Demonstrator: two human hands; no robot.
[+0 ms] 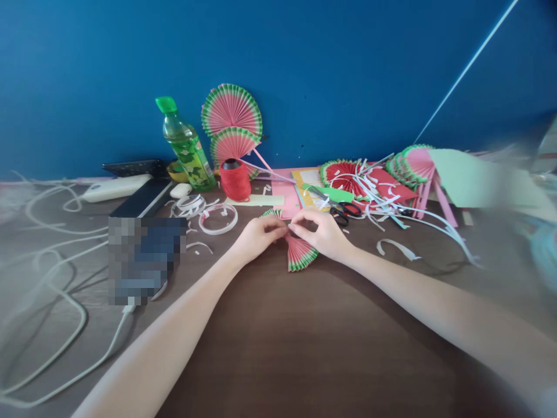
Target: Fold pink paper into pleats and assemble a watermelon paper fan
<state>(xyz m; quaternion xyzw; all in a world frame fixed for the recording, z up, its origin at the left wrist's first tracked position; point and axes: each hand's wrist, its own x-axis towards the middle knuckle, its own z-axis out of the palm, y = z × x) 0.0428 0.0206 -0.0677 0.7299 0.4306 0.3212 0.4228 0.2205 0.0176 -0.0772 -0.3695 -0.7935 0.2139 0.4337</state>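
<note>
A small pleated paper piece (301, 254), pink with a green and white edge, is pinched at its narrow middle between both hands. One half fans out below the fingers, and another green-edged part shows just behind them. My left hand (261, 235) is closed on the piece from the left, thumb and index finger together. From the right, my right hand (321, 232) pinches the same spot, its fingertips nearly touching the left ones. Whatever lies right between the fingertips is too small to make out.
Behind the hands stand a red thread spool (235, 181), a green bottle (188, 148) and finished round fans (232, 113). Scissors (343, 212) and paper strips (369, 188) lie right of centre. A phone (148, 261), tape rolls (218, 219) and white cables (82, 313) occupy the left.
</note>
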